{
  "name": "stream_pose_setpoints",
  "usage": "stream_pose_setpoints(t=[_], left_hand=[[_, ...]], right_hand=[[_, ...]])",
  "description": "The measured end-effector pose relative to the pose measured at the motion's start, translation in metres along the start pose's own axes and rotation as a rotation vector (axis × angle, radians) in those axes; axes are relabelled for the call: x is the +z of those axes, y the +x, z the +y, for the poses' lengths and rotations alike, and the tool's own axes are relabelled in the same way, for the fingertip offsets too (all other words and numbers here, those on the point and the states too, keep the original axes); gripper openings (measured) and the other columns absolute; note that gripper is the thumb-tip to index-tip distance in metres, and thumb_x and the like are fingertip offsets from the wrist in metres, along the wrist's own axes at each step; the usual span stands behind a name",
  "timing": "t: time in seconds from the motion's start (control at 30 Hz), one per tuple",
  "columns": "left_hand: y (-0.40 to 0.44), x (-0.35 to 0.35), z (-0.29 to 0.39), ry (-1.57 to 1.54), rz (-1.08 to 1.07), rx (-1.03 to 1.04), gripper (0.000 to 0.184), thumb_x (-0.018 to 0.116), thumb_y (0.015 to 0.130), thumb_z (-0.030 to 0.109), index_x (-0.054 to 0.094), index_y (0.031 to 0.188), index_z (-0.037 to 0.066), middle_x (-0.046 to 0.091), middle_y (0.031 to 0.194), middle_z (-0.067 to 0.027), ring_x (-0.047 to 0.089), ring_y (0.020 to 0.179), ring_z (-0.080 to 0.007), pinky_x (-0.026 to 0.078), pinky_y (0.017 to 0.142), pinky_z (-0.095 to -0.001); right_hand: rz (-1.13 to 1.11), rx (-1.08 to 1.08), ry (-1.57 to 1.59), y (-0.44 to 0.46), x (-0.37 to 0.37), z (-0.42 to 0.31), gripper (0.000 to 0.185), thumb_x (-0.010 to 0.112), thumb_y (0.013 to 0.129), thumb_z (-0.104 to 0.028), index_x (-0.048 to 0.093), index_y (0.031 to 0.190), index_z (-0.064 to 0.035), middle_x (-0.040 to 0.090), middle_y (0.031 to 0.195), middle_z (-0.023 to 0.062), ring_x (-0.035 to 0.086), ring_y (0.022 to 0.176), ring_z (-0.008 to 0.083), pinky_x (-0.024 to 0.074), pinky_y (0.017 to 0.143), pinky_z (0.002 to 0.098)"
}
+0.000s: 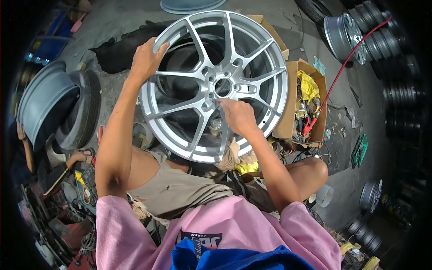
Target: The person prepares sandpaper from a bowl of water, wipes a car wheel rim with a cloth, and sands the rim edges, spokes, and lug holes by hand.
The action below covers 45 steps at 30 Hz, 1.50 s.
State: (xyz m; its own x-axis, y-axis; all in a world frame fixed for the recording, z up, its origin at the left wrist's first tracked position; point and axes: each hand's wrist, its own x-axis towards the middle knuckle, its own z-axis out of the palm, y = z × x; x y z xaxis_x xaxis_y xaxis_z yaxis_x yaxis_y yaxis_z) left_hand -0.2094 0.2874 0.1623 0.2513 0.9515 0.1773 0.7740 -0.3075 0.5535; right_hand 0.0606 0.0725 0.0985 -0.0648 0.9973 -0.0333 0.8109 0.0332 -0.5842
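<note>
Here: alloy wheel (228,33), twelve o'clock, face toward wearer; left hand (147,60) half-closes on its ten-o'clock edge, likely steadying; right hand (238,118), mostly curled, forefinger extended, meets hub (218,77) at six o'clock, grasp unclear.

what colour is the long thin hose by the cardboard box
Red, clearest in the head view.

Around me: grey floor (344,198), worn and with small litter | To my right: many wheel rims (407,94) in stacks, in deep shade; a red hose (340,69) passes before them; a green tray (360,150) lies on the floor | Upper left: blue bins (50,47) | Light: brighter at centre, edges almost black
</note>
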Motion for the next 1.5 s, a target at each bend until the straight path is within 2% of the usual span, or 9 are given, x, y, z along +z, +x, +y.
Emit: stream_pose_setpoints(t=[0.27,0.33,0.6,0.67,0.73,0.9,1.17,1.37,1.5], left_hand=[[0.001,0.003,-0.004,0.011,0.053,0.044,0.051,0.066,0.102,0.043,0.067,0.119,-0.005,0.073,0.101,-0.0314,0.070,0.102,-0.0494,0.054,0.089,-0.0518],[-0.002,0.005,-0.007,0.021,0.059,0.054,0.051,0.066,0.102,0.043,0.067,0.119,-0.005,0.073,0.102,-0.0314,0.070,0.103,-0.0493,0.054,0.089,-0.0517],[-0.001,0.002,-0.001,0.022,0.037,0.019,0.054,0.066,0.103,0.043,0.067,0.124,-0.007,0.072,0.105,-0.0342,0.070,0.105,-0.0491,0.054,0.089,-0.0488],[0.002,0.004,-0.005,0.024,0.032,0.025,0.055,0.066,0.103,0.043,0.067,0.124,-0.008,0.072,0.106,-0.0344,0.070,0.106,-0.0491,0.054,0.090,-0.0487],[0.000,0.004,-0.004,0.028,0.035,0.030,0.056,0.066,0.103,0.043,0.067,0.124,-0.009,0.072,0.106,-0.0345,0.070,0.106,-0.0491,0.054,0.090,-0.0485],[-0.001,0.003,-0.005,0.031,0.064,0.042,0.055,0.067,0.101,0.043,0.067,0.123,-0.006,0.072,0.102,-0.0332,0.069,0.105,-0.0502,0.054,0.090,-0.0519],[-0.002,0.003,-0.004,0.001,0.080,0.090,0.051,0.065,0.102,0.042,0.068,0.118,-0.006,0.072,0.101,-0.0323,0.069,0.103,-0.0504,0.054,0.089,-0.0519],[0.000,0.006,-0.006,0.033,0.085,0.059,0.049,0.065,0.103,0.042,0.068,0.118,-0.005,0.073,0.102,-0.0318,0.069,0.103,-0.0499,0.054,0.090,-0.0521],[-0.005,0.004,0.000,0.047,0.113,0.061,0.050,0.065,0.103,0.042,0.068,0.119,-0.006,0.073,0.103,-0.0315,0.070,0.103,-0.0493,0.054,0.090,-0.0526]], right_hand=[[-0.092,0.048,-0.199,-0.006,-0.010,0.013,0.023,0.059,0.100,-0.016,0.076,0.114,-0.0092,0.073,0.084,0.0243,0.071,0.078,0.0458,0.0554,0.072,0.0553],[0.078,0.002,0.010,-0.012,-0.009,-0.001,0.024,0.061,0.100,-0.016,0.076,0.117,-0.0083,0.073,0.086,0.0245,0.071,0.078,0.0463,0.0555,0.071,0.0552],[0.159,-0.009,0.137,-0.041,0.013,-0.033,0.030,0.060,0.103,-0.016,0.072,0.129,-0.0065,0.071,0.090,0.0269,0.069,0.079,0.0464,0.0549,0.072,0.0524],[0.031,0.029,-0.018,-0.029,0.008,-0.022,0.031,0.059,0.103,-0.014,0.072,0.129,-0.0060,0.072,0.091,0.0269,0.070,0.079,0.0460,0.0552,0.073,0.0527],[0.136,0.009,0.092,-0.021,0.017,-0.009,0.031,0.058,0.101,-0.012,0.072,0.128,-0.0056,0.072,0.091,0.0267,0.071,0.079,0.0457,0.0556,0.073,0.0529],[0.068,0.002,0.062,-0.027,0.002,-0.046,0.030,0.059,0.101,-0.013,0.072,0.126,-0.0024,0.071,0.083,0.0283,0.070,0.077,0.0470,0.0550,0.072,0.0541],[-0.090,-0.039,-0.149,-0.019,-0.010,-0.025,0.029,0.058,0.101,-0.013,0.073,0.124,-0.0029,0.070,0.083,0.0277,0.070,0.076,0.0457,0.0546,0.069,0.0539],[-0.007,-0.027,-0.104,-0.061,-0.041,0.000,0.029,0.054,0.101,-0.010,0.071,0.124,-0.0044,0.072,0.081,0.0250,0.071,0.078,0.0445,0.0556,0.069,0.0526],[-0.058,0.032,-0.054,-0.033,-0.012,0.008,0.029,0.057,0.101,-0.010,0.071,0.127,-0.0042,0.071,0.083,0.0252,0.069,0.081,0.0476,0.0529,0.073,0.0559]])
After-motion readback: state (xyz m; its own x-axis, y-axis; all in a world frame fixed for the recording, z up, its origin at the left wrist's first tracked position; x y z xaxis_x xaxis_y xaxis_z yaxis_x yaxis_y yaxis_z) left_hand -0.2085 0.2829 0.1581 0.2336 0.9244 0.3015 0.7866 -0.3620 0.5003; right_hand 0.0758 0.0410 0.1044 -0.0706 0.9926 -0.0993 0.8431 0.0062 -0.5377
